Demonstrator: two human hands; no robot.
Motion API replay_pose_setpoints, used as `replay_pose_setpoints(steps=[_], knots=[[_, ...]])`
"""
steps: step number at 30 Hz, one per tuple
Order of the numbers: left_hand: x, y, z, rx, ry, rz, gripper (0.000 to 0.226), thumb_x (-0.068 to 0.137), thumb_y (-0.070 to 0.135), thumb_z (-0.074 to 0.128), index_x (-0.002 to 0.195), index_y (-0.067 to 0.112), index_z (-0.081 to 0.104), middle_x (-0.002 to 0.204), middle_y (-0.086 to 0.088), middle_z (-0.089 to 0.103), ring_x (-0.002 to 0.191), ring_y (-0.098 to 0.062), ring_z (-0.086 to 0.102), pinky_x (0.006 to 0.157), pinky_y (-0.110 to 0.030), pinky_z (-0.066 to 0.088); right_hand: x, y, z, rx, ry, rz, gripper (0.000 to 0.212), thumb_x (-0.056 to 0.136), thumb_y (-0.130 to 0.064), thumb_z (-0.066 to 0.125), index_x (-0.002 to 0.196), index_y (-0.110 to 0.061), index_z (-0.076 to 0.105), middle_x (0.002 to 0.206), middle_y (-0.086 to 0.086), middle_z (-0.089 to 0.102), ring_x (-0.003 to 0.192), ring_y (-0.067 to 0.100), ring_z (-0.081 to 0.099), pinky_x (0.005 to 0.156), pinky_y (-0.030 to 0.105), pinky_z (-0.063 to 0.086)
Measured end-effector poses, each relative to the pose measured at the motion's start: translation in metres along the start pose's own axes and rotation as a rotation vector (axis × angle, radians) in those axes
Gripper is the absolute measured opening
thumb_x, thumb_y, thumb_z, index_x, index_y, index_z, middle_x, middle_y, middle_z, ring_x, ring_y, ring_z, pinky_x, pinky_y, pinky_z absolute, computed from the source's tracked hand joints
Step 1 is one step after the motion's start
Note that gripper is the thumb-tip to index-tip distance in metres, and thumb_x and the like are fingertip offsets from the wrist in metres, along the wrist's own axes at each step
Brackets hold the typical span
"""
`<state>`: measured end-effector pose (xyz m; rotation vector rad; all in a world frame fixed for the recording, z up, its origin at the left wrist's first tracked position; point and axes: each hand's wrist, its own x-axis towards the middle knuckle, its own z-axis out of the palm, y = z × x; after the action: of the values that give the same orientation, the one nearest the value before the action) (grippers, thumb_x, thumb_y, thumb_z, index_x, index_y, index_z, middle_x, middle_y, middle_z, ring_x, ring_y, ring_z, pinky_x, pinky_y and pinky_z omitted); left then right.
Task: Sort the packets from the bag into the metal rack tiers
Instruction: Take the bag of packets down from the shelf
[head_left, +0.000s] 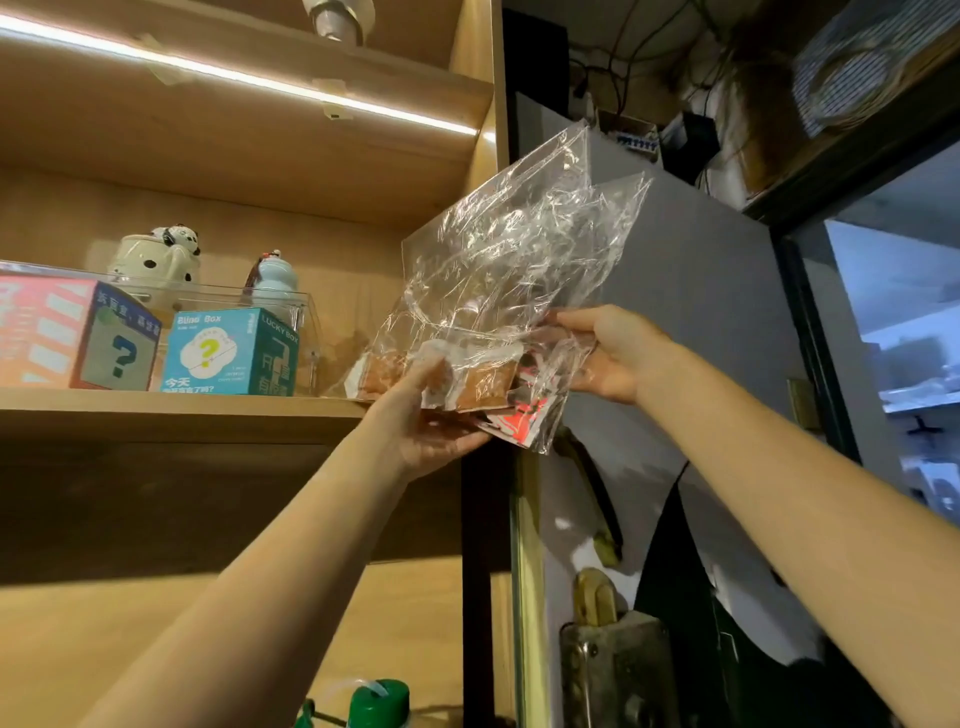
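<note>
Holding the clear plastic bag (511, 270) up at the right end of the wooden shelf (182, 410), I am using both hands. My left hand (426, 421) is cupping the bag's bottom from underneath, thumb pressing against the near face and fingers curling below, so it is closed around the lower edge. My right hand (605, 353) is gripping the bag's right side, fingers gathering the crinkled film; part of the hand is showing through the plastic.

The packets (485, 387) are lying in the bottom of the bag: a couple with brownish contents, and one with a red and white print (524, 418) poking toward the lower right corner. The upper part of the bag is standing tall and empty, leaning right against the grey panel (701, 291).

To the left on the same shelf, a teal box (231, 353) with a question mark is sitting beside a pink and blue box (78, 338), also marked with a question mark. Farther back, a panda figurine (158, 260) and a small pale bottle-shaped figure (272, 278) are standing behind a clear case. A light strip (234, 75) is glowing under the shelf above. At the bottom edge, a green cap (379, 704) is peeking into view.
</note>
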<state>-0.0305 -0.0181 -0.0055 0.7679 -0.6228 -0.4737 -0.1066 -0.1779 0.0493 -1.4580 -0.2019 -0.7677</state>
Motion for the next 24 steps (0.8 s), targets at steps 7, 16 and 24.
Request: replay_pose_setpoints(steps=[7, 16, 24], knots=[[-0.007, -0.005, -0.002, 0.061, -0.011, 0.007, 0.014, 0.082, 0.020, 0.065, 0.080, 0.009, 0.057, 0.088, -0.015, 0.063, 0.080, -0.028, 0.064, 0.058, -0.053, 0.054, -0.019, 0.001, -0.010, 0.005, -0.103, -0.062, 0.019, 0.091, -0.010, 0.044, 0.099, -0.011, 0.060, 0.091, 0.007, 0.067, 0.087, 0.025, 0.065, 0.089, 0.049, 0.050], [-0.046, -0.028, -0.027, 0.062, -0.059, -0.029, 0.066, 0.071, 0.024, 0.071, 0.131, 0.011, 0.048, 0.134, -0.010, 0.053, 0.117, -0.029, 0.055, 0.088, -0.047, 0.049, -0.075, 0.026, -0.012, 0.163, -0.330, 0.014, 0.035, 0.094, -0.016, 0.041, 0.125, -0.007, 0.052, 0.101, 0.010, 0.065, 0.089, 0.025, 0.063, 0.083, 0.039, 0.051], [-0.123, -0.073, -0.044, 0.214, 0.136, 0.039, 0.024, 0.084, 0.024, 0.060, 0.104, 0.011, 0.056, 0.085, -0.008, 0.061, 0.082, -0.023, 0.059, 0.067, -0.039, 0.049, -0.135, 0.069, -0.016, 0.306, -0.363, 0.091, 0.033, 0.092, -0.009, 0.037, 0.121, -0.016, 0.053, 0.085, 0.005, 0.074, 0.080, 0.022, 0.072, 0.065, 0.036, 0.059]])
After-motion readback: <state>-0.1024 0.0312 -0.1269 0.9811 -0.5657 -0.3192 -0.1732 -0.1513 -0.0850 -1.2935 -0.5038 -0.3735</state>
